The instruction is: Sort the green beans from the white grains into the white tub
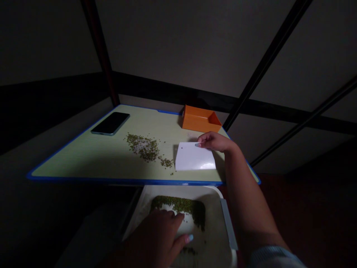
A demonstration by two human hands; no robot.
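Note:
My right hand (213, 142) pinches the upper edge of a white card (193, 157) that stands tilted on the tabletop. To the left of the card lies a loose patch of small green beans (143, 147), with a few stray ones close to the card's edge. Below the table edge, my left hand (167, 232) reaches into a white plastic bin (214, 227), thumb apart from the fingers. More green beans (178, 204) line the far side and right corner of the bin's bottom. The left fingertips are near them; dim light hides whether they touch.
An orange open box (195, 121) sits at the back right of the pale table (83, 160), which has a blue rim. A dark-screened phone (111, 123) lies at the back left. Panelled walls (173, 44) rise close behind the table.

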